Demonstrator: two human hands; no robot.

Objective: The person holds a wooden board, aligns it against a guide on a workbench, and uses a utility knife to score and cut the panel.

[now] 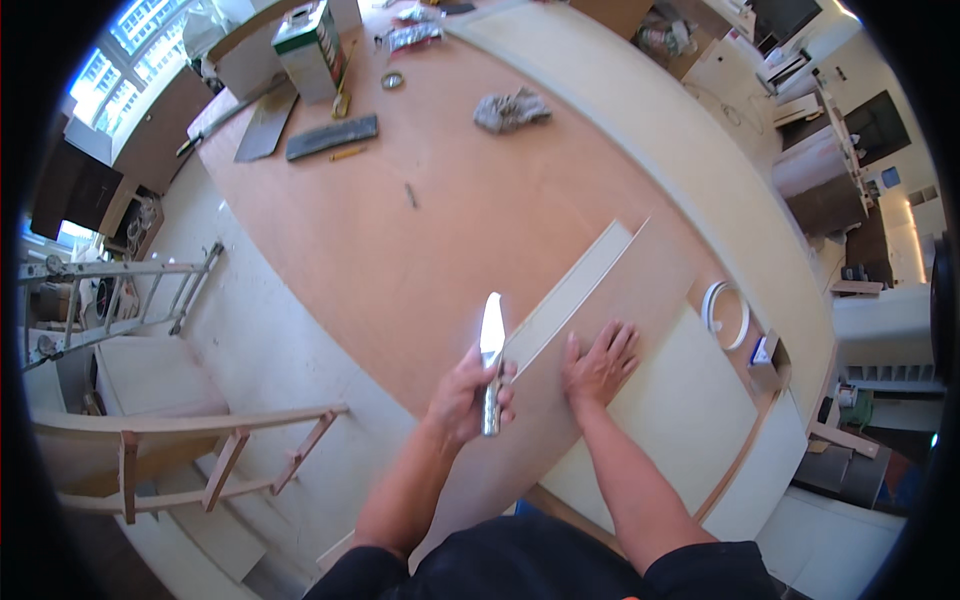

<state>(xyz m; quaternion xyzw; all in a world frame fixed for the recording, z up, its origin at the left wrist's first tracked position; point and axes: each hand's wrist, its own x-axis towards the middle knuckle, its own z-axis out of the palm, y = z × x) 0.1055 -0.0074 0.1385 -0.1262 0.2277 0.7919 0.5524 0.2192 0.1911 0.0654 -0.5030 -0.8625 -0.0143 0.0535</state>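
My left hand (463, 398) is closed round the metal handle of a knife (492, 335), which points away from me, its shiny blade catching the light. Beneath it lies a long pale board (520, 440), set at a slant across the table. My right hand (602, 365) rests flat on this board, fingers spread, holding nothing. Along the board's left edge runs a narrow cream strip (580, 275), just beyond the knife.
The brown tabletop (400, 260) carries a dark flat block (332, 138), a crumpled grey cloth (511, 110) and a green-and-white can (308, 50). A roll of white edging (712, 308) lies at right beside a small box (768, 362). A ladder (120, 270) and wooden frame (215, 470) stand left.
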